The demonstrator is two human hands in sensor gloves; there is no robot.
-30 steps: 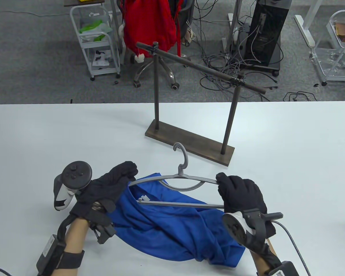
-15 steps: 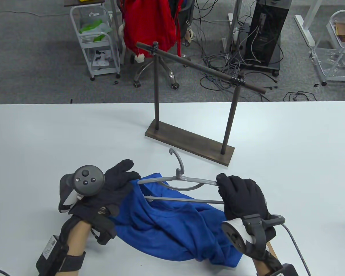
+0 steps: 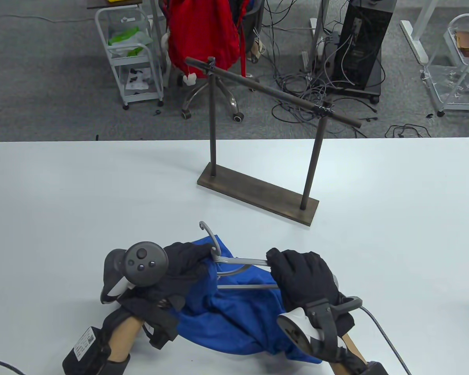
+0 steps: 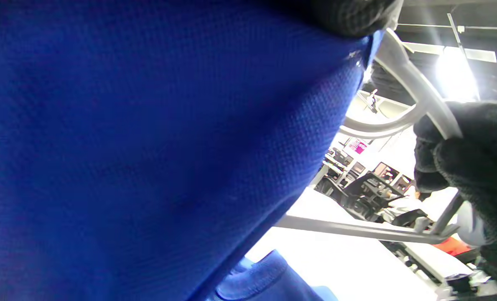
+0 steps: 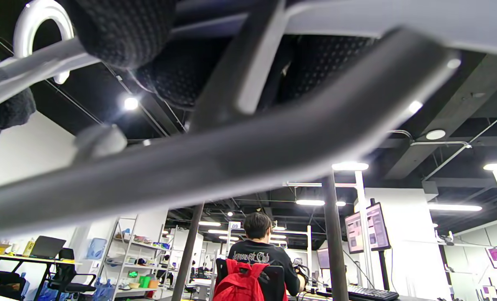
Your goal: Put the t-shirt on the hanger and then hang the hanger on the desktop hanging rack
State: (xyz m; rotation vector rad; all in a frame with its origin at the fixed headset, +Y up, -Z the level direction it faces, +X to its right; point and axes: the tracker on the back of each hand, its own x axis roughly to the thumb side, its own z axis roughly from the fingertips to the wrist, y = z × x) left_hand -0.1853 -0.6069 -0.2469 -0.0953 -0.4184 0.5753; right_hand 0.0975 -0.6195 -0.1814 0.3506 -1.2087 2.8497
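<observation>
A blue t-shirt [image 3: 234, 312] lies bunched at the table's near edge; it fills the left wrist view [image 4: 148, 146]. A grey plastic hanger [image 3: 242, 261] has its left arm inside the shirt, its hook [image 3: 209, 232] sticking out of the fabric. My left hand [image 3: 187, 261] grips the shirt's fabric over the hanger's left shoulder. My right hand [image 3: 297, 273] grips the hanger's right end [image 4: 436, 121], with fingers curled round the bar [image 5: 215, 167]. The dark wooden hanging rack [image 3: 258, 191] stands behind, its rail [image 3: 273, 93] bare.
The white table [image 3: 62, 195] stretches to the left and right of the rack. Beyond it stand a chair with a red garment [image 3: 203, 35], white carts [image 3: 135, 58], a black computer tower [image 3: 361, 43] and floor cables. A cable [image 3: 387, 340] trails from my right wrist.
Both hands and the hanger have moved left and towards me. The shirt has been drawn further over the hanger's left arm, up to the hook's base.
</observation>
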